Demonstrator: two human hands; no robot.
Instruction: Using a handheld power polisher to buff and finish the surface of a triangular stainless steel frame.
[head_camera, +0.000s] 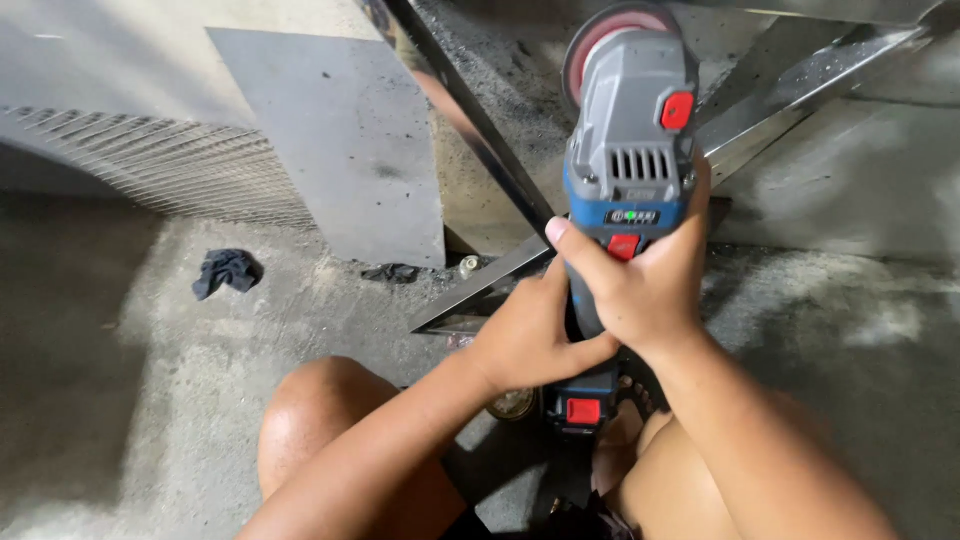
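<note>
The cordless angle grinder (628, 150) lies with its long axis running away from the person, disc end (605, 40) pointing up and ahead toward the shiny metal angle bars (490, 150), battery end toward the knees. It sits above the concrete floor (180, 330), in the middle of the view, between both forearms. The right hand (650, 290) wraps the grip from the right, fingers curled tight across the body, thumb up along its side. The left hand (525, 335) clasps from the left just behind, fingers closed round the handle and hidden beneath. A dark rag (227, 270) lies well apart on the floor at left.
</note>
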